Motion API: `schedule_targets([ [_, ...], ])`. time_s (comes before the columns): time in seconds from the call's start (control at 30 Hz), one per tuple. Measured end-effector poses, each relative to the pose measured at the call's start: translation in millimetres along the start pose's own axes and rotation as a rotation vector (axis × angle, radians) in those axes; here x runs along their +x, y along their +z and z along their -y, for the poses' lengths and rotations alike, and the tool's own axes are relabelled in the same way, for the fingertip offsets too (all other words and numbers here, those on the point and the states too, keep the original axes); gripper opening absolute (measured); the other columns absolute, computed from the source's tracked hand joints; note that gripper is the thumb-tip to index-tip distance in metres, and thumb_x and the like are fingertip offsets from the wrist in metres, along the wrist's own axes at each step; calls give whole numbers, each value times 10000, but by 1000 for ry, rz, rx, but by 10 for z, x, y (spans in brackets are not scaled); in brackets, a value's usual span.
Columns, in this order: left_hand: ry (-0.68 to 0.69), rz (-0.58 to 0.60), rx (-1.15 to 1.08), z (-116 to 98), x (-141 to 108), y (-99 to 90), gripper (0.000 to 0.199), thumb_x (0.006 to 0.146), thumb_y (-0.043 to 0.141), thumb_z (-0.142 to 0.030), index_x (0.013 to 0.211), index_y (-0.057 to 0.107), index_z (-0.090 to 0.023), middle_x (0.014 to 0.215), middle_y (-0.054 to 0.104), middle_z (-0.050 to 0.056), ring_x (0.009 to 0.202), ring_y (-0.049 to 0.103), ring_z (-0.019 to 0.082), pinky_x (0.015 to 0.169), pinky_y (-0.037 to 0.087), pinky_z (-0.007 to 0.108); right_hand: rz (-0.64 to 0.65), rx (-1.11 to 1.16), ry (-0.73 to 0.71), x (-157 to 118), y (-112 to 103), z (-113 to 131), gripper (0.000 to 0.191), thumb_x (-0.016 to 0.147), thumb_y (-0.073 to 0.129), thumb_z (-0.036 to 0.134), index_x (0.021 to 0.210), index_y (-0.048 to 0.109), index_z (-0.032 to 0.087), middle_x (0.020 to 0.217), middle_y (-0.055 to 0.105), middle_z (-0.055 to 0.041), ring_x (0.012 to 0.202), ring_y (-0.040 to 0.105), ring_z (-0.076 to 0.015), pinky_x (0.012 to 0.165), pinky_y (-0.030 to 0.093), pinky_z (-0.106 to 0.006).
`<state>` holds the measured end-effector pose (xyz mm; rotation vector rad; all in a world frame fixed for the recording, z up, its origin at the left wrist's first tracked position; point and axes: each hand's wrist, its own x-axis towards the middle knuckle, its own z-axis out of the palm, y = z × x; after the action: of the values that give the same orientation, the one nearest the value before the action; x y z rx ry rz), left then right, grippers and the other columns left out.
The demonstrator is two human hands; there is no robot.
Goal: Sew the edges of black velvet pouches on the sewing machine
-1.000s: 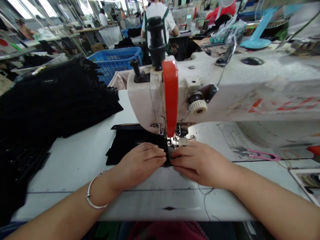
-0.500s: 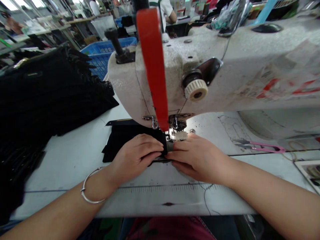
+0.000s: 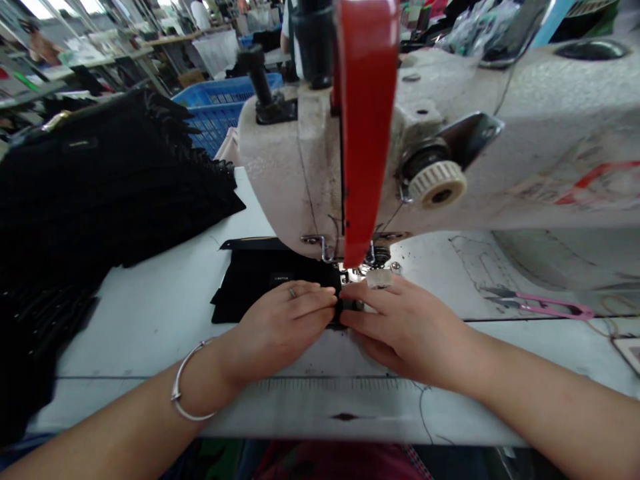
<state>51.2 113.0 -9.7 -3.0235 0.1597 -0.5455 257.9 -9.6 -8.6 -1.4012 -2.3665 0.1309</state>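
A black fabric piece with a small label lies flat on the sewing machine's bed, its right edge by the presser foot. My left hand, with a ring and a silver bangle, rests on its lower right part, fingers together and closed at the edge. From the other side, my right hand has its fingertips closed on that same right edge, just in front of the foot. Its knuckles are close to a pale block beside the foot. The red strip on the machine head partly hides the needle area.
A tall stack of black fabric pieces lies at the left. Pink-handled thread snips lie right of my right hand. Behind the machine stands a blue basket. Loose thread hangs near the table's front edge.
The view has come closer to the machine, whose head appears larger and further right. My left hand has shifted on the fabric, and the label now shows. Both hands stay by the presser foot.
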Motion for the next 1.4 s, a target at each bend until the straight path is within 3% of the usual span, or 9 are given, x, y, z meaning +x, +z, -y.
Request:
schedule_targets([
  [0.07, -12, 22, 25, -17, 46, -19, 199, 965, 451, -87, 1009, 642, -121, 1022, 714, 55, 1115, 625, 151, 1046, 488, 292, 1, 35, 5, -2, -10, 10, 256, 913, 509, 185, 1134, 637, 190, 1209, 607, -76, 1046, 553, -243, 882, 440, -412],
  [0.17, -55, 9, 35, -26, 98, -46, 242, 984, 405, -92, 1020, 639, -140, 1023, 716, 36, 1091, 632, 135, 1010, 504, 274, 1, 76, 6, 6, -19, 15, 249, 917, 508, 185, 1130, 638, 185, 1200, 621, -76, 1036, 570, -237, 889, 464, -417],
  [0.4, -120, -20, -110, 104, 138, -42, 150, 963, 510, -152, 968, 660, -145, 1037, 713, 48, 1018, 659, 157, 949, 528, 294, -16, 47, 33, 23, 0, -5, 242, 906, 504, 174, 1105, 641, 162, 1113, 638, -108, 1013, 577, -246, 866, 470, -425],
  [0.6, -239, -77, -287, 175, 79, -3, 138, 923, 604, -177, 1044, 668, -200, 1016, 694, 24, 968, 637, 156, 916, 516, 326, -14, -31, 50, 0, 26, -37, 264, 907, 511, 197, 1139, 636, 188, 934, 663, -50, 861, 583, -219, 771, 409, -384],
  [0.8, -52, -29, -166, 177, 80, -29, 132, 911, 575, -92, 1005, 647, -150, 984, 706, 38, 894, 629, 172, 850, 514, 353, -9, -68, 54, 10, 38, -43, 273, 898, 519, 206, 1140, 643, 192, 811, 671, 3, 740, 580, -185, 750, 336, -361],
  [0.93, -41, 8, -153, 180, 71, -28, 156, 913, 559, -79, 1036, 635, -138, 1010, 702, 46, 901, 632, 169, 855, 517, 350, -1, -75, 41, 12, 22, -42, 258, 902, 519, 211, 1121, 654, 191, 776, 670, 13, 698, 570, -178, 745, 312, -356],
  [1.1, -171, -53, -193, 177, 81, -18, 160, 931, 564, -149, 1060, 654, -177, 966, 681, 38, 921, 625, 164, 886, 522, 333, -2, -59, 26, -5, 13, -55, 251, 905, 524, 209, 1118, 655, 185, 755, 665, 12, 677, 565, -174, 718, 305, -349],
  [1.27, -214, -3, -180, 170, 135, -9, 142, 945, 530, -163, 1035, 639, -166, 985, 662, 63, 955, 613, 192, 916, 516, 369, -26, -122, 20, 30, 50, -49, 225, 962, 502, 256, 1122, 642, 182, 902, 671, -29, 773, 600, -188, 734, 351, -347],
  [1.4, -451, -42, -208, 179, 155, 10, 130, 967, 458, -162, 995, 584, -173, 948, 654, 44, 916, 628, 187, 868, 531, 339, -36, -253, 55, 116, 89, -27, 236, 981, 508, 303, 1141, 614, 166, 992, 662, -52, 791, 612, -198, 691, 389, -343],
])
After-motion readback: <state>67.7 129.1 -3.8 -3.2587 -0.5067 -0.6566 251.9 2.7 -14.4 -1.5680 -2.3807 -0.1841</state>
